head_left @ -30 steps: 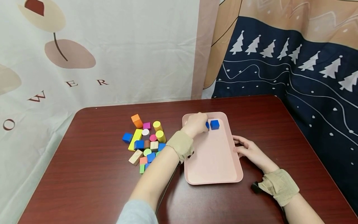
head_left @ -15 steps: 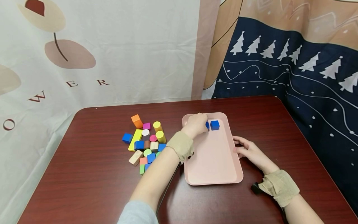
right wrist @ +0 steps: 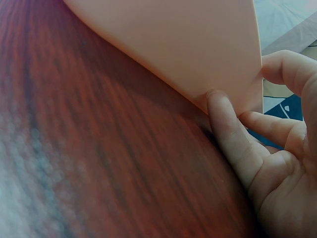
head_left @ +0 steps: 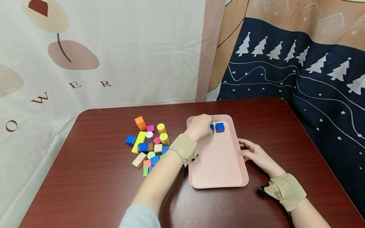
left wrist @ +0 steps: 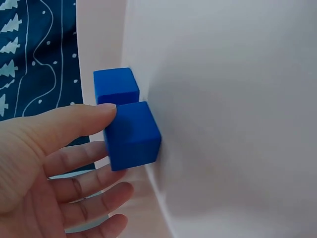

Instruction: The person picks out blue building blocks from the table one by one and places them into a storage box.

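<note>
Within the pink tray (head_left: 218,164), my left hand (head_left: 199,126) bends over the far left part. The left wrist view shows its thumb and index finger pinching a blue cube (left wrist: 132,136), while the other fingers sit apart behind it. A second blue cube (left wrist: 116,85) lies right beside the held one, close to the tray's far wall; from above this cube (head_left: 220,127) shows plainly. At the tray's right side, my right hand (head_left: 256,155) holds the edge. Its thumb (right wrist: 225,116) presses the outer wall and its fingertips meet the rim.
Left of the tray, loose blocks lie in a cluster: an orange block (head_left: 140,123), a long yellow block (head_left: 138,142), yellow cylinders (head_left: 164,139) and several others in blue, green and wood. My left forearm partly covers the nearest ones. Patterned cloths hang behind the table (head_left: 85,177).
The head view shifts very slightly. Both hands, the tray and the blue cubes keep their places.
</note>
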Demonstrator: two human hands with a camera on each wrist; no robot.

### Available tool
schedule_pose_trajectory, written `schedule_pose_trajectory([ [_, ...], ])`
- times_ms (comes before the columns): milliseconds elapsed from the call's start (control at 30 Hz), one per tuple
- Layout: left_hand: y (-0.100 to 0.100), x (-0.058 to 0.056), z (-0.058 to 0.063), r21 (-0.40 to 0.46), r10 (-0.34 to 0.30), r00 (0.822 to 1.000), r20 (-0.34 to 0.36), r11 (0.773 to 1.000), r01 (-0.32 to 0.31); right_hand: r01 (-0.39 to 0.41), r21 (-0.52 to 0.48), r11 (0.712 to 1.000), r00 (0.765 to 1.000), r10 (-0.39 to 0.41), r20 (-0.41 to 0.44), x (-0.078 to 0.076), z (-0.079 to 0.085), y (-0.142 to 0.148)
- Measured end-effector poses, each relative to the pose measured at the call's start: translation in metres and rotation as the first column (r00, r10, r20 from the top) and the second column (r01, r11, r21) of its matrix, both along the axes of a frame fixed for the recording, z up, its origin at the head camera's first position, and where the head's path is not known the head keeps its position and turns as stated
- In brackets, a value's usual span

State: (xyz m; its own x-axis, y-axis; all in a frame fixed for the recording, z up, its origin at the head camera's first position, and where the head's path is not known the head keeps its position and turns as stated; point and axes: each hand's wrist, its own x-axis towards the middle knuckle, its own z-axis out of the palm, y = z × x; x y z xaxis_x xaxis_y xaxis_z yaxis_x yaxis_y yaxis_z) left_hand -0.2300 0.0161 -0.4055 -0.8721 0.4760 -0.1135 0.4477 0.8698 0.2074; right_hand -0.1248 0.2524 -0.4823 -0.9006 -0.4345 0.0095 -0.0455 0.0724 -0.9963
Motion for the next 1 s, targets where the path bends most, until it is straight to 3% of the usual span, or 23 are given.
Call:
schedule_pose_trajectory([
  [400, -0.004, 0.006, 0.017, -0.037, 0.015, 0.999, -0.037, 0.999, -0.016, 0.014, 0.003, 1.000, 1.000, -0.015, 0.007, 0.000, -0.001, 0.000],
  [800, -0.011, 0.013, 0.035, 0.030, -0.027, 0.999, -0.033, 0.999, 0.028, 0.011, 0.001, 1.000, 1.000, -0.011, 0.012, 0.001, 0.000, 0.000],
  [1000, -0.017, 0.019, 0.043, 0.071, -0.020, 1.000, -0.019, 0.997, 0.022, 0.015, 0.012, 1.000, 1.000, -0.015, 0.013, 0.001, 0.001, -0.001],
])
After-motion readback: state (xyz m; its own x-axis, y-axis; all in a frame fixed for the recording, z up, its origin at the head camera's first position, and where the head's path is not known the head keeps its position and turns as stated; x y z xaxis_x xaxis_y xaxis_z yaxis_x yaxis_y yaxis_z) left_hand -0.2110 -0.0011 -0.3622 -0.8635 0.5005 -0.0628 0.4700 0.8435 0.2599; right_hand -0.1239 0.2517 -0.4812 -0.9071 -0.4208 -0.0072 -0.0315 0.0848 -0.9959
